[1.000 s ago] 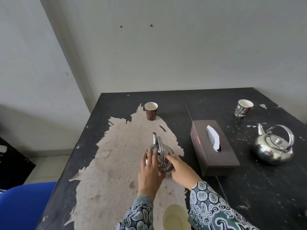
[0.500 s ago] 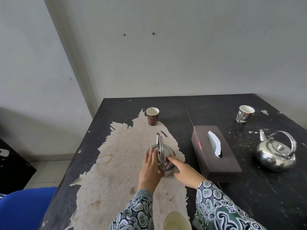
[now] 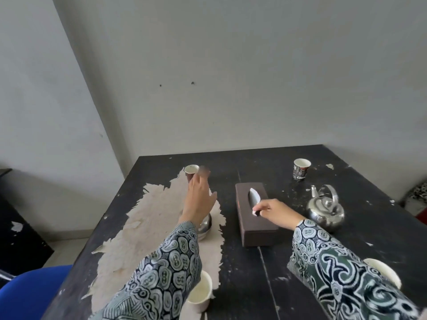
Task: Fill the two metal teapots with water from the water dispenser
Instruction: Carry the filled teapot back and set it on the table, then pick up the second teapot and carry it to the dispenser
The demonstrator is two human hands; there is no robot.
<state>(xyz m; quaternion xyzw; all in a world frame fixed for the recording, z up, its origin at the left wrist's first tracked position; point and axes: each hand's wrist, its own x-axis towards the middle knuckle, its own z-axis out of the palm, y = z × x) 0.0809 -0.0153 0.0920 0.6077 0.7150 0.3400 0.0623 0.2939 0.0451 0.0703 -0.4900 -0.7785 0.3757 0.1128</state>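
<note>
Nearest to me, a pale cup [image 3: 200, 289] is sitting on the black table [image 3: 254, 285] under my left sleeve [image 3: 161, 269], holding what looks like a pale liquid, and another pale cup [image 3: 383, 271] is peeking out behind my right sleeve [image 3: 342, 273]; its contents are hidden from me.

Further out, one metal teapot [image 3: 206, 224] is standing on the worn, peeled patch of the table, mostly covered by my left wrist. My left hand [image 3: 199, 202] is reaching past it with fingers loose and spread, gripping nothing, the fingertips blurring just beside a small brown paper cup [image 3: 191, 172]; I am seeing only a pale inside at its rim.

My right hand [image 3: 275, 212] is pinching the white tissue [image 3: 254, 196] that is sticking out of the slot of the dark brown tissue box [image 3: 256, 225]. The second metal teapot [image 3: 325, 210] is resting to the right of the box with its lid on and its handle upright.

Farthest off, a dark printed paper cup [image 3: 301, 169] is showing white letters near its base that read "COF"; the rest is too small to read.
</note>
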